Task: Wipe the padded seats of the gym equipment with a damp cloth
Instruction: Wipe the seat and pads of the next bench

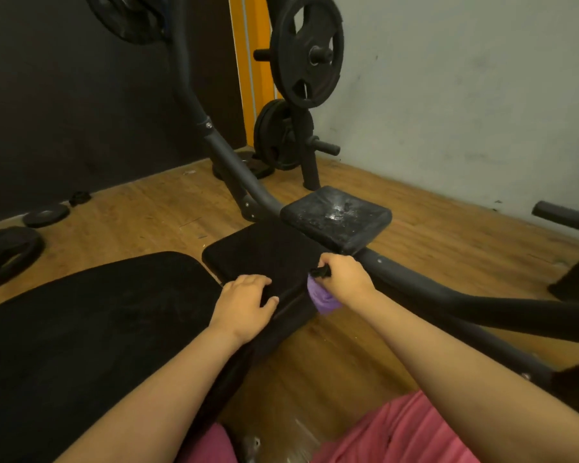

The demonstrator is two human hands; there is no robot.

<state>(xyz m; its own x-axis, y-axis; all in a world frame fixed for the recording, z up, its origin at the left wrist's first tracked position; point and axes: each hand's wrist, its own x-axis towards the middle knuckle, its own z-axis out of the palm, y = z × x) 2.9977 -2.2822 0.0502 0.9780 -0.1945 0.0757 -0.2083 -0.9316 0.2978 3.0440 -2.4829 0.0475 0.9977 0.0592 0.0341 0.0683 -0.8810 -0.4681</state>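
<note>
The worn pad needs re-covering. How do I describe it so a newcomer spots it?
Follow the curved black frame tube down from the weight plates. Where it levels out sits a small squarish pad, just beyond the right hand holding the purple cloth. Unlike the plain black seat pad and long pad beside it, its top is cracked and flecked white.

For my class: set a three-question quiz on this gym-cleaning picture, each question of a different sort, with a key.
1. True or false: the right hand grips the purple cloth.
2. The left hand rests on: A) the floor B) the black seat pad C) the worn pad.
3. What hangs on the rack?
Key: 1 true; 2 B; 3 weight plates.
</note>
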